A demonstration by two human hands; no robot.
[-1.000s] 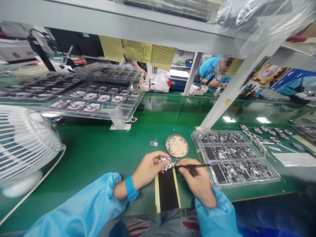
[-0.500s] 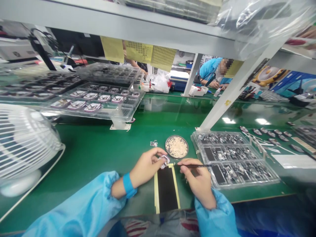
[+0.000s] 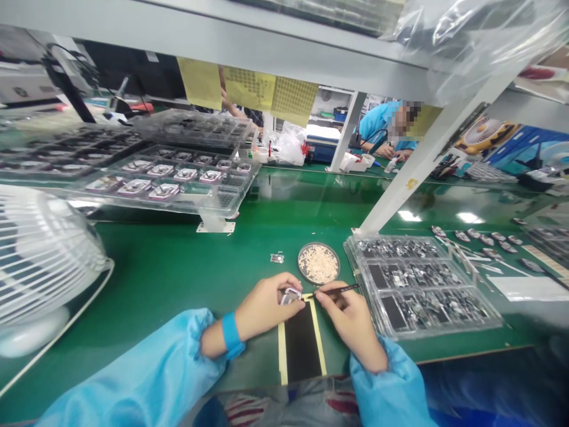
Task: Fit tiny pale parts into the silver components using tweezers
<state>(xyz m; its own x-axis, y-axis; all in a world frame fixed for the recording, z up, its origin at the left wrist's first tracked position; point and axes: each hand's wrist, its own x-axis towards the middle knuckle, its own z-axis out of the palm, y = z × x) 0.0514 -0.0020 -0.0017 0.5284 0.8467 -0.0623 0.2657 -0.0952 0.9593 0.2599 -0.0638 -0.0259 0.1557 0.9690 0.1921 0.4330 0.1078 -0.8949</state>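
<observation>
My left hand (image 3: pixel 267 302) is closed on a small pink-edged housing (image 3: pixel 291 296), pinched between thumb and fingers with its open face showing. My right hand (image 3: pixel 351 314) grips slim black tweezers (image 3: pixel 341 289) like a pen, their tip close to the housing's right edge; whether they touch is too small to tell. Below both hands lies a black mat (image 3: pixel 302 350) edged with yellow tape. Just beyond them stands a round dish (image 3: pixel 318 264) of tiny beige pieces. A small metal part (image 3: pixel 277 257) lies left of the dish.
A clear tray (image 3: pixel 422 284) of small metal parts sits at right, by a slanted white post (image 3: pixel 400 178). At left are a white fan (image 3: pixel 48 255) and raised trays of housings (image 3: pixel 164 172). Across the bench, a person in blue (image 3: pixel 377 121) works.
The housing has tilted in my left hand, which has shifted slightly. My right hand has turned the tweezers, so their rear end now points up and is nearer my hand.
</observation>
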